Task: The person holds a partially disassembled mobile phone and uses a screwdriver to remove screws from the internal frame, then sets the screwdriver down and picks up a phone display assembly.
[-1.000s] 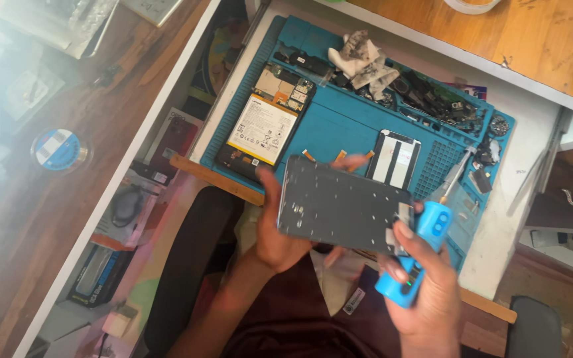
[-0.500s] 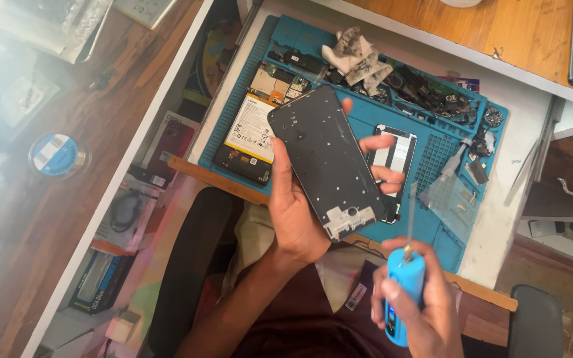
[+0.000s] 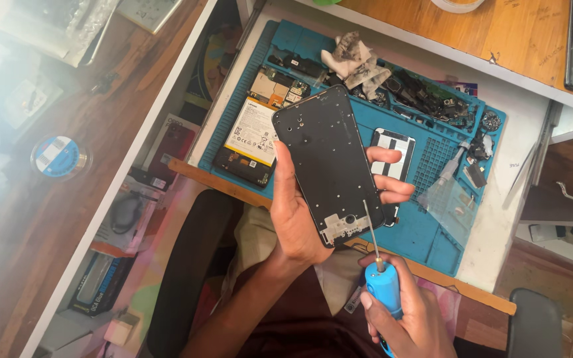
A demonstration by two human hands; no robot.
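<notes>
In the head view, the left hand (image 3: 300,219) holds a black phone frame (image 3: 329,166) above the near edge of the blue repair mat (image 3: 419,232). The frame's long axis runs from near-right to far-left, tilted a little off upright in the picture; its rounded top end points away toward the far side of the desk, and its lower end sits over the palm. The thumb lies along the frame's left edge and the fingers wrap round the right edge from behind, so the hand is clamped on it.

The frame is a flat, dark, matte plate with rounded corners, dotted with small screw holes. A pale grey panel with a round opening sits at its near end, and small round holes show near the far left corner.

The right hand (image 3: 402,318) is closed around the blue handle of a screwdriver (image 3: 379,272), whose thin metal shaft points up and slightly left. The tip touches or hovers just at the frame's near right corner; I cannot tell which.

On the mat behind, an opened phone body with a white battery (image 3: 252,136) lies to the left, a small black and white part (image 3: 392,149) shows behind the fingers, and a crumpled grey cloth (image 3: 356,63) lies at the far edge.

Compared with half a second ago, the frame keeps much the same tilt, while the screwdriver has come up from below and its shaft now reaches the frame's near end.
</notes>
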